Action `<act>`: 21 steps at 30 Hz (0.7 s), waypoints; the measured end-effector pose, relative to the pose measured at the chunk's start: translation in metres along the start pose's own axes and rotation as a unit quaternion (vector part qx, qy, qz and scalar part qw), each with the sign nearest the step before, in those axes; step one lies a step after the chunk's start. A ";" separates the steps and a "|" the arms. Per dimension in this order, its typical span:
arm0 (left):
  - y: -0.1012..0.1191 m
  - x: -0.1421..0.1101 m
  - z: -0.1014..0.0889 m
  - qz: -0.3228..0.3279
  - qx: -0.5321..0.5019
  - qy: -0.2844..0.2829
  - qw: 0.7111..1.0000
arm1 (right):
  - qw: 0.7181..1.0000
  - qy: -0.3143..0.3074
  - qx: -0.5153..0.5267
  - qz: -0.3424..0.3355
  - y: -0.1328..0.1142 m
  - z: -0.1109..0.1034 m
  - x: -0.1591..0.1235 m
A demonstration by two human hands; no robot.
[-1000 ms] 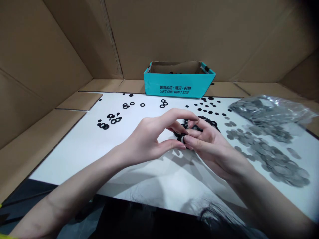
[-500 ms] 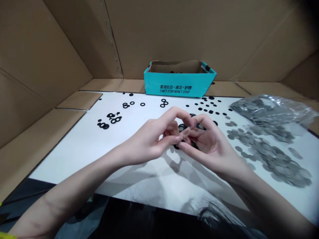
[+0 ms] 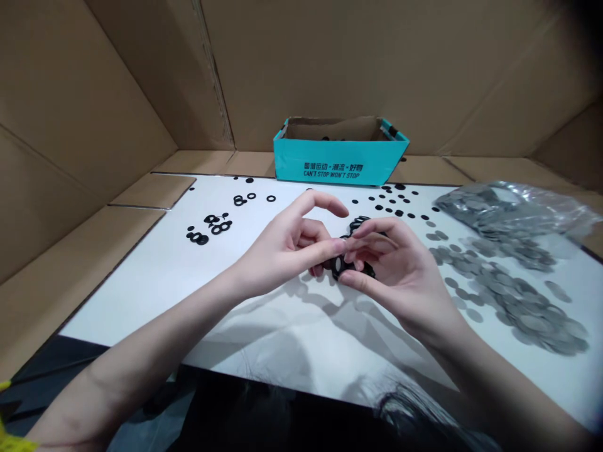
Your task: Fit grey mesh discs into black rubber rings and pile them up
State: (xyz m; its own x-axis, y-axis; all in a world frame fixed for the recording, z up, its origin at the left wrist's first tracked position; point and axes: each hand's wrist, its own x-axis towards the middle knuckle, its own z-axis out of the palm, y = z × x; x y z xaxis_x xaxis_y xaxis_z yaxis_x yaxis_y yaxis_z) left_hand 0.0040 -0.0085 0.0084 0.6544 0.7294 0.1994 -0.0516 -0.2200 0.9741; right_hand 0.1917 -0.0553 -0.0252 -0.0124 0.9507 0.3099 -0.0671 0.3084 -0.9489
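The left hand [image 3: 285,251] touches black rubber rings [image 3: 340,267] with its fingertips, though whether it grips them cannot be told. The rings sit between the hands, pinched by the curled fingers and thumb of the right hand [image 3: 400,273]. Grey metal washers [image 3: 513,301] lie further right.

Rings [image 3: 342,267] between left hand [image 3: 287,248], right hand [image 3: 400,276]

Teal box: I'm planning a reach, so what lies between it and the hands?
In the head view, small black discs lie scattered on the white board between the teal box and the left hand and right hand.
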 end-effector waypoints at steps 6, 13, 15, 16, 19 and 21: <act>0.001 0.000 0.001 -0.022 -0.024 0.016 0.999 | 0.997 0.024 -0.037 -0.063 -0.002 0.004 -0.003; 0.004 -0.001 0.002 -0.010 -0.031 0.026 0.999 | 0.993 0.039 -0.062 -0.089 0.001 0.002 -0.004; 0.004 -0.001 0.001 -0.006 -0.029 0.025 0.999 | 0.994 0.039 -0.058 -0.083 0.001 0.001 -0.005; 0.004 0.000 0.001 -0.003 -0.030 0.024 0.999 | 0.995 0.040 -0.056 -0.078 0.000 0.001 -0.005; 0.002 0.000 -0.001 0.002 -0.036 0.017 0.999 | 0.995 0.042 -0.054 -0.076 0.000 0.001 -0.005; 0.001 -0.001 -0.002 -0.007 -0.046 0.006 0.999 | 0.993 0.048 -0.065 -0.090 0.001 0.001 -0.006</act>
State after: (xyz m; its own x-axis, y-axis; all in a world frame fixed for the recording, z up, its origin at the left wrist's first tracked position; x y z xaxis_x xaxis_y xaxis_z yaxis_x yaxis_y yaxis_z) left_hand 0.0023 -0.0081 0.0094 0.6464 0.7398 0.1867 -0.1119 -0.1500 0.9823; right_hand 0.1910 -0.0608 -0.0275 0.0845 0.8769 0.4732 0.0704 0.4684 -0.8807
